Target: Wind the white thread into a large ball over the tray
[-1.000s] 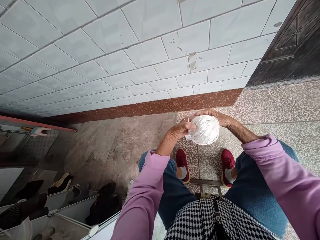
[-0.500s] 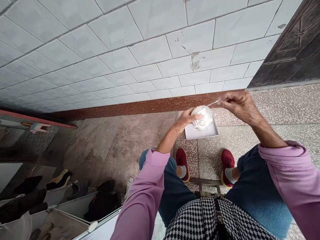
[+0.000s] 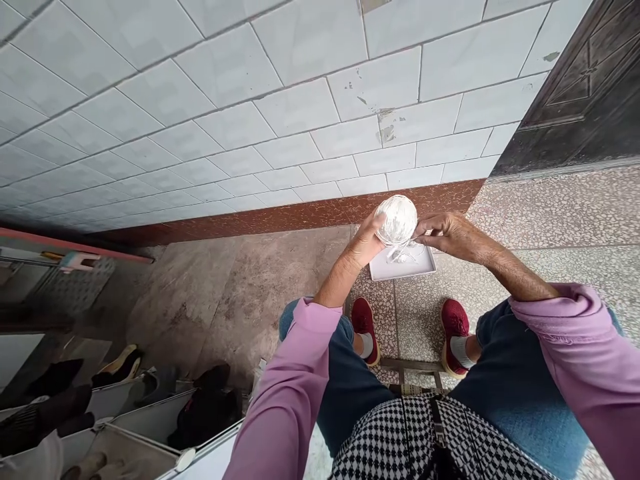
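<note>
A round ball of white string [image 3: 399, 220] is held up in my left hand [image 3: 367, 239], whose fingers curl around its left side. At the ball's lower right, my right hand [image 3: 445, 235] pinches the string between thumb and fingers. Below them a shallow white tray [image 3: 387, 270] rests on the floor. Loose loops of white string [image 3: 407, 253] show over the tray, partly hidden behind the ball.
A white tiled wall [image 3: 295, 113] with a brown base strip stands ahead. Red shoes [image 3: 454, 319] flank the space below the tray. At left is a shoe rack [image 3: 145, 410]; a dark door [image 3: 565, 100] stands at the right.
My right hand has come down and in from the upper right to the ball's lower right side. My left hand has raised and turned the ball slightly, exposing more of the tray.
</note>
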Available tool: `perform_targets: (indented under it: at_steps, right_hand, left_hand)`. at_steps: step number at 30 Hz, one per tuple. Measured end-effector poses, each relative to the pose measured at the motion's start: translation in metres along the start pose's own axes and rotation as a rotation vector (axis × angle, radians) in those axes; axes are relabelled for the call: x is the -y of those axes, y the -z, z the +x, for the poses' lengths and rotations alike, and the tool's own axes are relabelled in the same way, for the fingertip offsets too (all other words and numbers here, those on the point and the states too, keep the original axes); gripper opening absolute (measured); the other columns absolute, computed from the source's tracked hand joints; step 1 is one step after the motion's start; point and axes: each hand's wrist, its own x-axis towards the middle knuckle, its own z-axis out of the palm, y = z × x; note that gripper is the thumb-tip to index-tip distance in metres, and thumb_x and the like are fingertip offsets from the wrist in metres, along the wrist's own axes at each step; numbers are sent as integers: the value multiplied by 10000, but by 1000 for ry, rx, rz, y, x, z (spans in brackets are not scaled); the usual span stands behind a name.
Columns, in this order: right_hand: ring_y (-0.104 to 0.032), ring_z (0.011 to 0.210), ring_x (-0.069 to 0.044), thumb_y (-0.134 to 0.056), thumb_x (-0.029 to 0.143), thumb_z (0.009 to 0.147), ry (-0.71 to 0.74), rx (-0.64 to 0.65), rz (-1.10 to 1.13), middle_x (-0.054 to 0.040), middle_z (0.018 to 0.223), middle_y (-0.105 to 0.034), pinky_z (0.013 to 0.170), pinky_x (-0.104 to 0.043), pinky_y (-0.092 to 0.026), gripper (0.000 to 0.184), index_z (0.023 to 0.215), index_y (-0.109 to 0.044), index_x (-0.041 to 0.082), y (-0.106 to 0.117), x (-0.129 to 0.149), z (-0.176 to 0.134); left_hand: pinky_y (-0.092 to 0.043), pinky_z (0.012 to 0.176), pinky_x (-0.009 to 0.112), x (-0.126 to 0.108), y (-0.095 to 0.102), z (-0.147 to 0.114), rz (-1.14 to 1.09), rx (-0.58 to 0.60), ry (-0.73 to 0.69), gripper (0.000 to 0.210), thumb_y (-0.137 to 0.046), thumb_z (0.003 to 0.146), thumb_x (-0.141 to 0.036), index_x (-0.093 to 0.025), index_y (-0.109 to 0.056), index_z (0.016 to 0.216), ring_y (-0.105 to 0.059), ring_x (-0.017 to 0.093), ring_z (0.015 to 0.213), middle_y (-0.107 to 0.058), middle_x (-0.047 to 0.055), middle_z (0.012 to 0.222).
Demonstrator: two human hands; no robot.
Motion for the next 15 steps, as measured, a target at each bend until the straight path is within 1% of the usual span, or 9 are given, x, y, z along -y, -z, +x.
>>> perform_targets:
  at_steps: [2, 5, 7, 8, 9, 10, 12, 14, 15]
  right_hand:
    - [-766, 837, -231, -720, 336, 953, 0, 13, -15, -44, 953, -871, 799, -401, -566, 183, 888, -883, 285, 1, -5, -1]
    - [-782, 819, -247, -743, 313, 924, -52, 86, -106, -33, 916, -875, 779, -402, -579, 160, 854, -886, 298, 9, -30, -8]
    - [-783, 796, -264, -777, 277, 869, -139, 144, -264, -25, 816, -854, 770, -411, -592, 141, 765, -867, 309, 16, -52, -15]
    - [-788, 804, -283, -787, 249, 835, -192, 162, -363, -31, 788, -845, 784, -432, -604, 133, 747, -864, 312, 19, -61, -18]
    - [-802, 846, -308, -793, 226, 806, -225, 161, -427, -44, 818, -854, 821, -465, -623, 126, 782, -878, 315, 21, -69, -21]
    - [-815, 912, -335, -790, 213, 795, -231, 142, -458, -59, 902, -875, 870, -505, -640, 171, 873, -901, 317, 23, -74, -22]
    - [-819, 1067, -372, -769, 223, 825, -192, 57, -422, -94, 1154, -887, 962, -573, -656, 360, 1146, -906, 310, 21, -74, -20]
    - [-796, 1198, -379, -741, 269, 899, -125, -56, -289, -118, 1394, -827, 1002, -588, -670, 528, 1421, -812, 293, 15, -61, -12]
    - [-780, 1252, -378, -732, 294, 931, -100, -104, -205, -128, 1475, -788, 1002, -576, -680, 589, 1520, -748, 281, 10, -51, -7]
  left_hand:
    - [-616, 1066, 508, 2, 3, 3, 44, -66, -20, 942, -1022, 587, -599, -224, -702, 1390, -724, 396, 1325, -805, 143, 1279]
    - [-627, 1025, 488, -3, 11, 6, 29, -147, -75, 913, -1008, 582, -604, -203, -720, 1350, -736, 390, 1283, -809, 151, 1263]
    - [-621, 1038, 481, -9, 18, 5, 32, -200, -136, 851, -991, 613, -604, -203, -732, 1317, -730, 383, 1305, -812, 144, 1256]
    - [-614, 1055, 477, -13, 21, 4, 50, -220, -166, 817, -987, 630, -594, -204, -738, 1304, -726, 378, 1320, -814, 137, 1249]
    - [-606, 1072, 474, -16, 24, 3, 70, -233, -192, 788, -984, 645, -584, -205, -744, 1292, -722, 373, 1333, -816, 130, 1244]
    - [-600, 1084, 472, -18, 26, 2, 88, -238, -213, 767, -982, 656, -581, -204, -750, 1282, -719, 371, 1343, -817, 128, 1243]
    - [-591, 1096, 473, -21, 27, -2, 105, -218, -221, 744, -974, 673, -592, -197, -761, 1266, -713, 375, 1356, -815, 137, 1258]
    - [-589, 1099, 482, -21, 25, -4, 99, -184, -193, 736, -958, 690, -614, -190, -767, 1260, -712, 380, 1358, -812, 153, 1276]
    - [-587, 1102, 486, -21, 24, -5, 97, -164, -174, 736, -948, 701, -620, -189, -767, 1270, -713, 380, 1356, -810, 157, 1287]
